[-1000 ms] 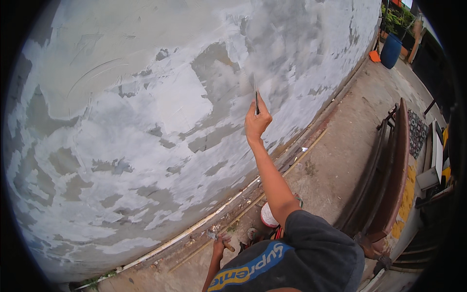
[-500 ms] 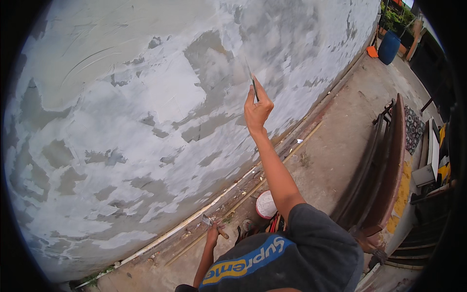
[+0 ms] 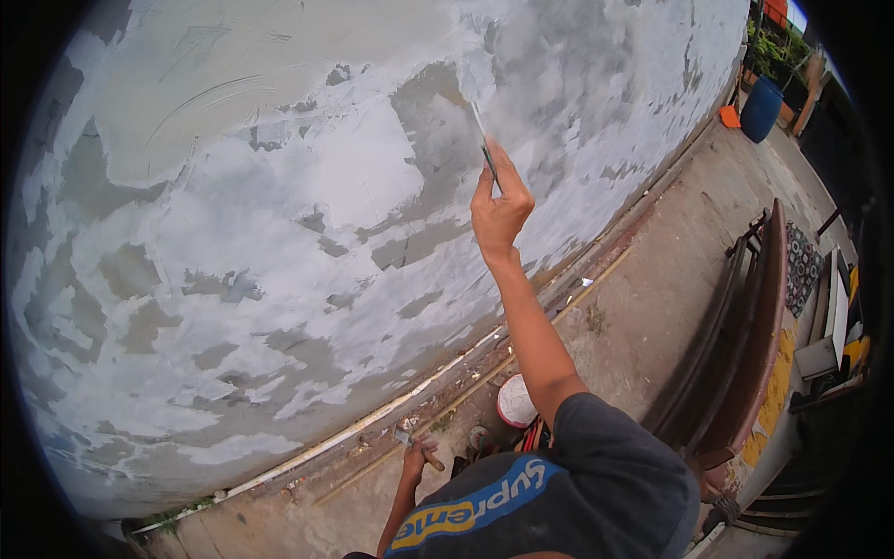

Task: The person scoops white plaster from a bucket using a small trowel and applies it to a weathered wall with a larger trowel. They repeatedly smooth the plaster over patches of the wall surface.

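My right hand is raised to the grey wall, which is patchily coated with white filler. Its fingers pinch a putty knife, seen nearly edge-on, with the thin blade at the wall surface beside a bare grey patch. The exact contact of the blade cannot be made out. Low down by my body, my left hand is closed round a scraper with a wooden handle and a flat metal blade. Between my arms, close to my torso, stands a bucket of white filler with a reddish rim.
A pale pipe runs along the wall's foot over littered concrete. To the right lies a long brown curved bench-like piece, with a patterned cloth beyond it. A blue barrel and an orange object stand at the far right.
My view has shifted, so the wall appears further right. Against the wall, my right hand with the putty knife has moved slightly left. My left hand still grips the scraper.
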`<state>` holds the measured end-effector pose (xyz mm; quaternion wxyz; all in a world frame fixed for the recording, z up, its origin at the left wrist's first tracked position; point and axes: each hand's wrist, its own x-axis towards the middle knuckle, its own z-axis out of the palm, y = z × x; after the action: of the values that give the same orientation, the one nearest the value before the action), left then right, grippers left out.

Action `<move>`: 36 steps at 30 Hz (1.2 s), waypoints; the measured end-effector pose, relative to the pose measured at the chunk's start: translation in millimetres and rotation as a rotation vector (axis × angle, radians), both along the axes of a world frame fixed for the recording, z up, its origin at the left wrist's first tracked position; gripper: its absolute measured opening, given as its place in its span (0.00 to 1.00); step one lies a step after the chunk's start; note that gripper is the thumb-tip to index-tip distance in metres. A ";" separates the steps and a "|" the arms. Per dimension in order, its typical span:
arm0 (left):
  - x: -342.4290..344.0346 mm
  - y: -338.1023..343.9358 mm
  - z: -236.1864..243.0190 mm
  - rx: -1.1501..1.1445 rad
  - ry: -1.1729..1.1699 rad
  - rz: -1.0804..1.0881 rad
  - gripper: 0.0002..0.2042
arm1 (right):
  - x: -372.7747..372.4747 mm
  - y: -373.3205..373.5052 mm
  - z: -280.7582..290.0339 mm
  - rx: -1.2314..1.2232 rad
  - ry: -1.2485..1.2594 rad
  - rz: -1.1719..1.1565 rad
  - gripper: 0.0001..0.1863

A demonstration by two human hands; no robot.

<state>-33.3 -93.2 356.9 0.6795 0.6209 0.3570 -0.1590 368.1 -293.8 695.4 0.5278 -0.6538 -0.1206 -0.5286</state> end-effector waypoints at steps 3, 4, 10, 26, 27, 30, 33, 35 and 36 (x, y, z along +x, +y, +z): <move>-3.9 2.6 -2.9 -0.005 0.013 0.009 0.25 | 16.5 9.6 15.0 0.015 0.044 -0.046 0.31; -10.5 4.4 -7.5 -0.012 0.023 0.009 0.24 | 6.8 26.5 16.3 -0.004 0.069 -0.054 0.30; -14.2 3.3 -4.0 -0.009 0.043 -0.020 0.24 | -34.8 40.1 -7.0 -0.229 0.028 0.118 0.29; -18.6 11.7 -21.9 -0.060 -0.022 0.036 0.24 | -24.7 22.2 41.7 -0.055 -0.072 0.085 0.29; -22.3 13.8 -25.4 -0.056 -0.022 0.035 0.24 | -12.5 14.0 48.1 -0.055 -0.046 0.043 0.29; -22.4 18.5 -35.2 -0.043 -0.015 0.032 0.23 | 9.1 13.9 61.9 -0.089 -0.021 -0.070 0.30; -21.3 18.2 -43.3 -0.046 0.010 -0.010 0.23 | -0.3 35.9 65.3 -0.219 -0.076 -0.085 0.29; -30.5 21.9 -65.0 -0.068 0.006 -0.053 0.22 | -27.4 38.1 51.0 -0.335 -0.083 0.052 0.27; -36.1 26.5 -75.5 -0.058 0.042 -0.109 0.22 | -46.0 39.2 44.3 -0.495 0.074 0.260 0.23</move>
<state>-69.3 -66.7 281.5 0.6799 0.6161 0.3319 -0.2191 322.0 -254.6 739.7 0.4197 -0.7607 -0.3095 -0.3865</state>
